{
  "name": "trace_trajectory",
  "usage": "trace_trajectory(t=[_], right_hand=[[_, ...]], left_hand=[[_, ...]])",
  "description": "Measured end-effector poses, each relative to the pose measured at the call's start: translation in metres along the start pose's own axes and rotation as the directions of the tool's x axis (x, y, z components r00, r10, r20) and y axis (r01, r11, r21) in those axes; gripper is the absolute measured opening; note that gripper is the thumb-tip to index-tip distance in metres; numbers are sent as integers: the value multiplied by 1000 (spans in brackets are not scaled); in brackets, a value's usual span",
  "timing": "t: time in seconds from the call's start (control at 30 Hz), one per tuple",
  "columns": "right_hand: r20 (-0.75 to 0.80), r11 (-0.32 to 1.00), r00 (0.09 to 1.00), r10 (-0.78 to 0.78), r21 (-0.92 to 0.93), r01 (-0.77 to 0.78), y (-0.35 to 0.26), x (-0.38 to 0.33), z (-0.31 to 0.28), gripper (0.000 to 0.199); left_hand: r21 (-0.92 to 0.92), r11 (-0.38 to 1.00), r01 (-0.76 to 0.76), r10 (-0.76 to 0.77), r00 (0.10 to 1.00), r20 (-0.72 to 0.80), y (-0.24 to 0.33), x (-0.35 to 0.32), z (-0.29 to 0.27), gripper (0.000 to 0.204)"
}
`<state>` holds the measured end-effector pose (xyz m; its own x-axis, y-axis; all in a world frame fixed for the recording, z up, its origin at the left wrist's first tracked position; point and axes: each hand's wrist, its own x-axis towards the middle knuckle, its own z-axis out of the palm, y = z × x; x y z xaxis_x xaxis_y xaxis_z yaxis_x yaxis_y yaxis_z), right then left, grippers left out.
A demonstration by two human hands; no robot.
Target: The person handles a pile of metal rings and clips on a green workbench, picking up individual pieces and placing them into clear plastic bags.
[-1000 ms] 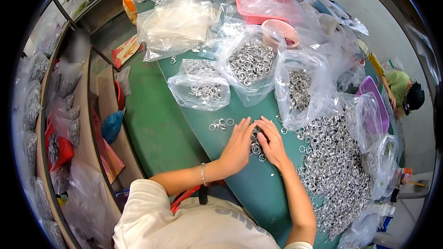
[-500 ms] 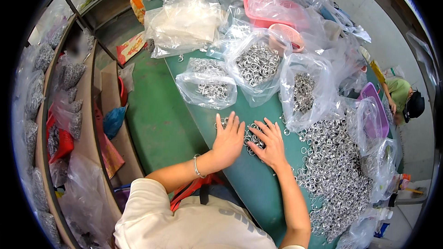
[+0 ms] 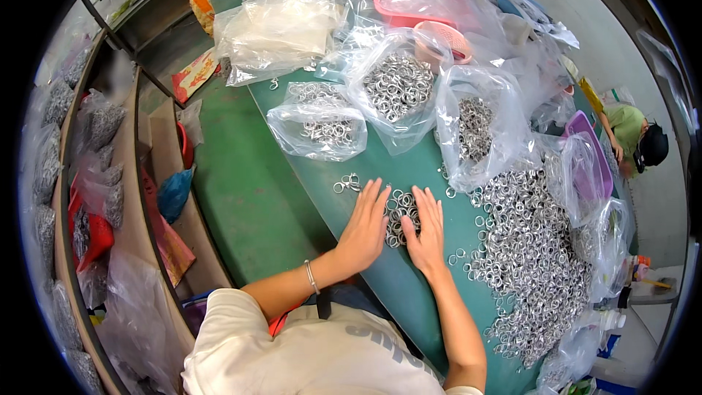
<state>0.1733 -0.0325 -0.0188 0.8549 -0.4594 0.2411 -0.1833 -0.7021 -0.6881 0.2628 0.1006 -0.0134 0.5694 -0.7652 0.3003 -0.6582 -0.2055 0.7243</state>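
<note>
Looking down from head height, a person's two bare hands lie flat on a green counter (image 3: 409, 300). The left hand (image 3: 363, 230) and the right hand (image 3: 426, 232) sit side by side, palms down, fingers spread apart and gripping nothing. Between them and partly under the fingertips is a small cluster of silver metal rings (image 3: 401, 208), resting on the counter just in front of the person. The left wrist wears a thin bracelet (image 3: 311, 276).

A few loose rings (image 3: 348, 183) lie just beyond the left hand. To the right, near the right hand, a large heap of rings (image 3: 530, 256) spreads across the counter. Farther back stand three clear plastic bags of rings: a left bag (image 3: 318, 128), a middle bag (image 3: 397, 86) and a right bag (image 3: 475, 128). Behind them are a pink basket (image 3: 409, 0) and more crumpled plastic.

Shelves (image 3: 110, 197) along the left edge hold more filled bags. At the far right another person in a green shirt (image 3: 629, 135) is bent over.
</note>
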Motion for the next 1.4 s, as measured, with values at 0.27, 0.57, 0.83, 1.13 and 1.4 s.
trace_trajectory(t=[0.27,0.57,0.83,1.13,1.4], right_hand=[[-43,999,999,3,45,-1,-6,-26,10,35],[-17,999,1000,6,38,-5,-17,-31,10,36],[-20,1000,1000,-3,31,4,-32,-46,4,42],[15,998,999,34,-49,-34,-44,-57,20,39],[-65,979,998,17,204,-4,-50,-61,37,34]], left_hand=[[-8,1000,-21,22,988,154,7,-15,19,52],[-159,987,11,9,992,127,7,-23,20,53],[-294,952,-86,-50,903,-426,6,-73,29,51],[-420,907,-27,-237,792,-562,5,-75,58,62],[-369,921,127,-294,847,-442,16,-71,49,53]])
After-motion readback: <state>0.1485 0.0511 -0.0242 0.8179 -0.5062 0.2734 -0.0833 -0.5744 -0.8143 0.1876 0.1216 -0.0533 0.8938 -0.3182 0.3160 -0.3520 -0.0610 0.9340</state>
